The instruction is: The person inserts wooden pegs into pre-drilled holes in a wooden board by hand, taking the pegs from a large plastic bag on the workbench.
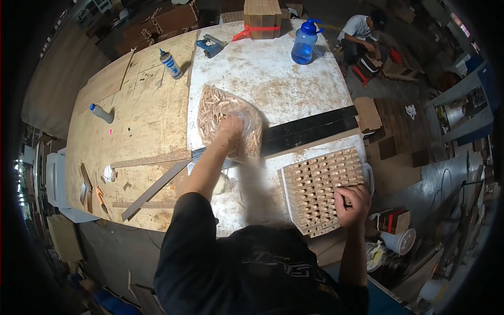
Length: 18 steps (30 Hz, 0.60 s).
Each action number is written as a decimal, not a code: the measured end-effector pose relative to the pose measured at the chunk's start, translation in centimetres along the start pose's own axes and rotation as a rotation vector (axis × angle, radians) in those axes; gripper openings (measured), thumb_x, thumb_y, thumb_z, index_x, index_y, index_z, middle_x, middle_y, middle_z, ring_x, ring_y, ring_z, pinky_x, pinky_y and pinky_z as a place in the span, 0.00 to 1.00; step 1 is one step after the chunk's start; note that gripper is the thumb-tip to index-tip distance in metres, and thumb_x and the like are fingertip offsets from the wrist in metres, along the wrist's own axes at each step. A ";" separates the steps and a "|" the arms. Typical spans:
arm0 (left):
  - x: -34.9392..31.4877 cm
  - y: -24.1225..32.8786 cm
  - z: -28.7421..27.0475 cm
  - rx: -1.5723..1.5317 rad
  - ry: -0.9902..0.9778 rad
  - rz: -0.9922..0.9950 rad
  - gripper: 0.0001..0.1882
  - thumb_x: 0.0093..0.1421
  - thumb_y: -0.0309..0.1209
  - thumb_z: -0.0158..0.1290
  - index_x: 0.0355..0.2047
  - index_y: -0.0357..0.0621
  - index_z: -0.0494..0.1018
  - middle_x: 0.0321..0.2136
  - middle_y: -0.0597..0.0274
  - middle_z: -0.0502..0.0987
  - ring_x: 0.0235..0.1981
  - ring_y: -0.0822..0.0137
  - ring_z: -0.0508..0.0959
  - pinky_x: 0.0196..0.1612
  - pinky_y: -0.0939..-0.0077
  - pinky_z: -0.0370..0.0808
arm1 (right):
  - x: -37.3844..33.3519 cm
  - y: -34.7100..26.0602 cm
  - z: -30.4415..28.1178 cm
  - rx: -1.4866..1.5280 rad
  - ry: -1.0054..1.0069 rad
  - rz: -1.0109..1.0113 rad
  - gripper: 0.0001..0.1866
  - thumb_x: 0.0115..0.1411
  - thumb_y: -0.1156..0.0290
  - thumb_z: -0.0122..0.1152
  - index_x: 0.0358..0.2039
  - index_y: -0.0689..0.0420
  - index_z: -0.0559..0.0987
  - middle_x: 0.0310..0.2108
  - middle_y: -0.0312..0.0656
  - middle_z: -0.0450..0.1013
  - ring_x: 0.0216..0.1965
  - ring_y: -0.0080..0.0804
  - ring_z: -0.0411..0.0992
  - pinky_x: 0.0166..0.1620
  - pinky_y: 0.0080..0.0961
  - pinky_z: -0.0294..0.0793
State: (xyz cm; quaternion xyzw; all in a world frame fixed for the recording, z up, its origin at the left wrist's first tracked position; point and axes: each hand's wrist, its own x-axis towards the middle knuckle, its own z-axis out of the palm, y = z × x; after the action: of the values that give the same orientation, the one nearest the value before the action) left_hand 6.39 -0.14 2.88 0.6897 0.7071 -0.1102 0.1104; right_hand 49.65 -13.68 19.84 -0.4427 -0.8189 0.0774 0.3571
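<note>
A clear plastic bag [254, 126] full of short wooden dowels [212, 101] lies near the middle of the table. My left hand [230, 129] reaches into it; the fingertips are hidden among the dowels. At the right front stands a block of wooden pieces [294, 210] packed side by side, with rows of dowels [321, 170] sticking up from their ends. My right hand [353, 206] rests at its right edge, fingers curled in and thumb close to the forefinger. Whatever it may hold is too small to make out.
Black boards [310, 131] lie behind the block. Farther back are a blue water jug [304, 44], a nail gun [211, 46], a glue bottle [170, 64] and a red-strapped wood bundle [262, 18]. Wood strips [155, 190] lie at left. Another person [362, 39] sits beyond the table.
</note>
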 end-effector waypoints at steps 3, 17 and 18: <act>-0.3 -1.7 -1.3 0.063 -0.001 0.029 0.16 0.68 0.39 0.48 0.48 0.44 0.78 0.43 0.46 0.84 0.43 0.50 0.86 0.45 0.55 0.83 | 0.1 0.1 -0.1 0.010 0.007 -0.010 0.06 0.51 0.78 0.71 0.31 0.56 0.85 0.31 0.39 0.81 0.34 0.41 0.77 0.41 0.34 0.76; 0.0 -5.9 -3.8 -0.330 0.464 -0.022 0.20 0.71 0.46 0.54 0.42 0.40 0.79 0.37 0.44 0.83 0.41 0.42 0.83 0.42 0.51 0.79 | -0.1 -0.2 0.0 0.067 0.040 0.025 0.09 0.49 0.80 0.72 0.32 0.56 0.84 0.31 0.40 0.81 0.34 0.41 0.77 0.40 0.33 0.76; 0.4 -6.1 -3.9 -0.448 0.511 -0.079 0.19 0.71 0.45 0.55 0.40 0.39 0.79 0.35 0.43 0.83 0.40 0.41 0.83 0.42 0.51 0.78 | -0.1 -0.2 0.0 0.069 0.042 0.023 0.09 0.49 0.80 0.72 0.32 0.56 0.84 0.31 0.40 0.81 0.34 0.41 0.77 0.40 0.33 0.76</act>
State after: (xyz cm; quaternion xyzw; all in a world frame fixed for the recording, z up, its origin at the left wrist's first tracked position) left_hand 0.29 1.25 6.53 0.6257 0.7448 0.2199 0.0741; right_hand 49.51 -13.87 19.85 -0.4409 -0.8030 0.1005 0.3882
